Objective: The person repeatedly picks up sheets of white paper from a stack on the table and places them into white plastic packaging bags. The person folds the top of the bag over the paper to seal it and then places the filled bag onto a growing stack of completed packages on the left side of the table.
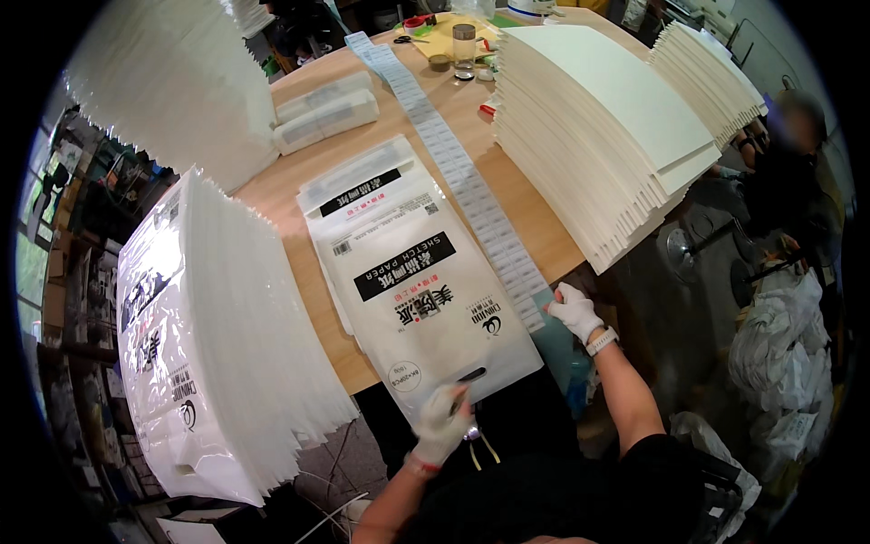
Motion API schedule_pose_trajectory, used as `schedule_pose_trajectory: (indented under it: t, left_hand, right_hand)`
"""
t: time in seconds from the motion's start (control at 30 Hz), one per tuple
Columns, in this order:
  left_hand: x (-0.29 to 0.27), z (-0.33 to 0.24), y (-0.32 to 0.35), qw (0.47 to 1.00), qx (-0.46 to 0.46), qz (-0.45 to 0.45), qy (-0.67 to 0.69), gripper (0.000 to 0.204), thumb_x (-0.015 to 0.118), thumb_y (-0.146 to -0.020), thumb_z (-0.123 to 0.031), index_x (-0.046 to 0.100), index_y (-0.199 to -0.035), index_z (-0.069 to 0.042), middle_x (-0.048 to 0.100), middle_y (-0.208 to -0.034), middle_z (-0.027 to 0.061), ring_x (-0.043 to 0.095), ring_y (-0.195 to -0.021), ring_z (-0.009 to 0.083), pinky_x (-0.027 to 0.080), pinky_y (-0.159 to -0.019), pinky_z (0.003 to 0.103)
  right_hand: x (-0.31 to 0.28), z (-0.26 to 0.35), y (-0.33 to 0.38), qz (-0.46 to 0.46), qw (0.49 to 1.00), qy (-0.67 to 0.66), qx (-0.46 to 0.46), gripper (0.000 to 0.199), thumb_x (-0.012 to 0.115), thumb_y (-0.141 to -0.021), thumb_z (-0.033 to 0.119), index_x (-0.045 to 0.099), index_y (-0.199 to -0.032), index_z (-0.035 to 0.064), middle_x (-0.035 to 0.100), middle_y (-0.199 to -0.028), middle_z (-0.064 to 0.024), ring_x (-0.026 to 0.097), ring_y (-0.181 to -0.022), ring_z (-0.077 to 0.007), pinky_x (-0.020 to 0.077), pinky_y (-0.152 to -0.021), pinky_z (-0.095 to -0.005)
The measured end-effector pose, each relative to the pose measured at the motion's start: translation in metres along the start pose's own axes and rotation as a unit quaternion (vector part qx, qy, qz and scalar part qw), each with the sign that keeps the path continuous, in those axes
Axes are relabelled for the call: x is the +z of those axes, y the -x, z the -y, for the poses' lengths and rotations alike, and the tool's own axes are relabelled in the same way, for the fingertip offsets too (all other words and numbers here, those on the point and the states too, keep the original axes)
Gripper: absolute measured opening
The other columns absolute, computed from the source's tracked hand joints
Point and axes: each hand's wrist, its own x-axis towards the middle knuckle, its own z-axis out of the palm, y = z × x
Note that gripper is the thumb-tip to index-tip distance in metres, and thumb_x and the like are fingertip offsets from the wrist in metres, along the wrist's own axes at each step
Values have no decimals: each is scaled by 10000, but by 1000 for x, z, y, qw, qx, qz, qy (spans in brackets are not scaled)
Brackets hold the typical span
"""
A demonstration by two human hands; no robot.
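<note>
Broadly, across the middle of the frame, a wooden table, with a tall stack of cream paper sheets at upper right and a second, smaller stack behind it. At lower left, a thick bundle of white plastic bags, standing on edge beside the table; another bundle at upper left. In the centre, flat on the table and overhanging its near edge, a white printed plastic bag with a black banner and a cut-out handle slot at the bottom. Likely light, limp and slippery; probably best taken at the reinforced edge by the slot, or pinched at a corner, never at the floppy middle. Running diagonally beside it, a long strip of small labels. Lower centre, the gloved left hand, fingers closed on the bag's bottom edge by the slot. Right of it, the gloved right hand, touching the strip's lower end; pinched or merely resting, cannot tell.
</note>
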Motion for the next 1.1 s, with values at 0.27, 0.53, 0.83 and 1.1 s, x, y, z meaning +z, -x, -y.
schedule_pose_trajectory:
  t: [0.27, 0.53, 0.83, 1.1]
  left_hand:
    - [101, -24, -142, 762, -370, 184, 499, 116, 572, -854, -152, 557, -932, -67, 475, -656, -34, 320, -470, 51, 256, -417, 219]
    - [108, -22, -150, 768, -386, 159, 486, 114, 524, -859, -139, 541, -936, -56, 480, -634, -10, 378, -474, 71, 343, -429, 218]
    - [47, -3, -79, 983, -106, 40, 146, 425, 617, -820, -153, 454, -1173, 18, 576, -982, 159, 584, -766, 179, 482, -668, 288]
    - [-46, 49, 50, 955, -165, -242, -43, 289, 630, -778, -92, 523, -1031, -2, 532, -975, 130, 572, -757, 210, 479, -674, 311]
  right_hand:
    - [-23, 47, 35, -24, 970, -102, -218, 182, 656, -705, 34, 653, -886, 16, 522, -1217, -118, 491, -1115, -241, 435, -872, -308]
    - [-30, 61, 51, -165, 900, 130, -383, 139, 692, -603, 50, 646, -720, -10, 495, -1257, -135, 384, -1203, -357, 317, -1016, -397]
    - [57, 192, -23, 50, 957, -179, -222, 139, 542, -812, 97, 633, -876, 13, 620, -776, -93, 598, -746, -184, 460, -674, -267]
    - [231, 270, -153, 62, 969, -10, -239, 167, 573, -785, 224, 661, -854, 100, 603, -638, -47, 558, -545, -148, 460, -547, -278]
